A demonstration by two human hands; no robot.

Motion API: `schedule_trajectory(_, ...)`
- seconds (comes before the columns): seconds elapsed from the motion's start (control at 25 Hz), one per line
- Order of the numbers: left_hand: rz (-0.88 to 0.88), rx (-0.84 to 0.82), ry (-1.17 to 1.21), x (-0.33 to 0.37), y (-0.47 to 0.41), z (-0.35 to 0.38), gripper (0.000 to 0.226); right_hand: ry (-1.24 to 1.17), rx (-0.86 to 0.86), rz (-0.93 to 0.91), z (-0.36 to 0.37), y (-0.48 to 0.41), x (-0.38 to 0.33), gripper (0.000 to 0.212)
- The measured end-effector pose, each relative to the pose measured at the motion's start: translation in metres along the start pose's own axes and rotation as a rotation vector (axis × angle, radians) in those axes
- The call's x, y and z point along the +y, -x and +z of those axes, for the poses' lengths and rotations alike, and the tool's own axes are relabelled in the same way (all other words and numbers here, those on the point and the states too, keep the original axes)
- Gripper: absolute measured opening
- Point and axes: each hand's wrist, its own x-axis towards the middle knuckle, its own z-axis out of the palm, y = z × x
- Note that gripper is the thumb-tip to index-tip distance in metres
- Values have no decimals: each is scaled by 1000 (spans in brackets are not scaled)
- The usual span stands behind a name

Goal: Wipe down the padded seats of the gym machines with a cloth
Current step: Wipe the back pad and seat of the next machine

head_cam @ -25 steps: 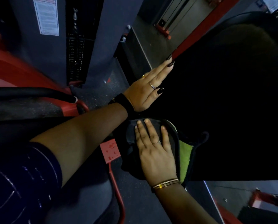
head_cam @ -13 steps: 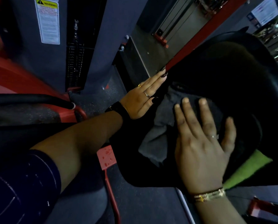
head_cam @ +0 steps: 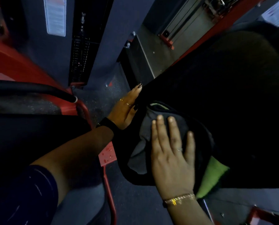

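The grey, bunched cloth [head_cam: 142, 143] is pressed onto the near end of the padded seat [head_cam: 232, 103] by the right hand [head_cam: 171, 153]. Its fingers are laid straight and spread on top of the fabric, so nothing is gripped. The left hand [head_cam: 125, 109] is set against the seat's left edge, also open with straight fingers, apparently to steady the pad. A green piece of fabric [head_cam: 211, 176] is seen at the seat's near right edge. Whether it is the cloth's other face or a second cloth cannot be told.

Because the cloth is held by palm pressure alone, it could be left behind or rolled up under the hand if a stroke is made quickly. Bare skin, not fabric, would then be dragged over the pad. A loose grey fold lies close to the seat's near left rim. A stroke carried too far that way could push the cloth off the seat and onto the floor below — and dirt would then be carried back up.

With the cloth so bunched, only a narrow band is likely wiped at a time. The far part of the seat is very dark, so missed strips would be hard to notice. The left fingertips, resting right at the seat's edge, could be struck by a wide sweep. The bracelet at the right wrist could also be scraped along the upholstery if the wrist is lowered.
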Motion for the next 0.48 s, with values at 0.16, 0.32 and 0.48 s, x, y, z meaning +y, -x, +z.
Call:
schedule_trajectory(0.16, -300, 3, 78, -2, 4, 6, 35, 85, -164, -273, 28, -2, -32, 67)
schedule_trajectory(0.32, -244, -42, 96, 3, 1, -5, 59, -29, -171, -226, 26, 14, -19, 59)
schedule_trajectory(0.48, -234, -100, 95, 8, 0, -14, 70, 60, -158, -343, 34, 0, -41, 59)
